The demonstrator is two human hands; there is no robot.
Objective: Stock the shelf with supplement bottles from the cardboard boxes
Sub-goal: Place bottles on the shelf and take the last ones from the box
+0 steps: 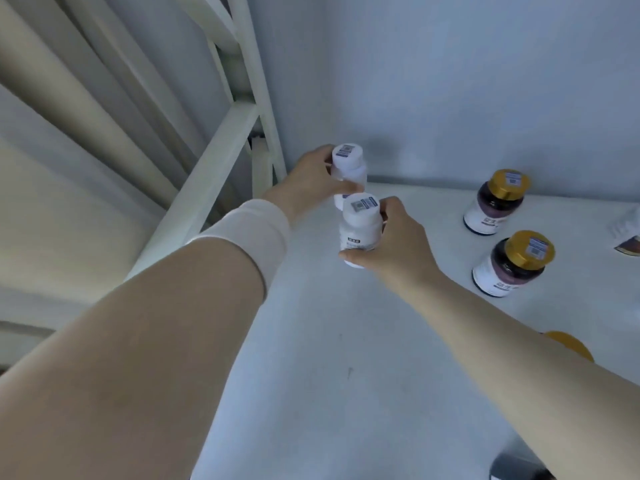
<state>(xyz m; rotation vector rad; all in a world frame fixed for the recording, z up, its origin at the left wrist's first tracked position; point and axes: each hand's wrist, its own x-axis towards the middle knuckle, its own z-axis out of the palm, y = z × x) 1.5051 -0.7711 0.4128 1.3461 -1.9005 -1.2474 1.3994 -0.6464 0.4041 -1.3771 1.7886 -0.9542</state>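
Both my hands reach onto the white shelf board [346, 341]. My left hand [311, 178] grips a white supplement bottle [348, 164] near the shelf's back left corner. My right hand [394, 240] grips a second white bottle [361, 226] just in front of the first; its base is on or just above the board. Each white cap carries a small barcode sticker. Two dark bottles with gold caps, one behind [495, 202] and one in front [512, 265], stand upright to the right. No cardboard box is in view.
A white metal shelf frame [214, 161] rises at the left, with a grey wall [467, 91] behind the shelf. A gold cap [571, 344] peeks from behind my right forearm. A dark bottle [516, 467] sits at the bottom right, and a blurred packet [628, 237] at the right edge.
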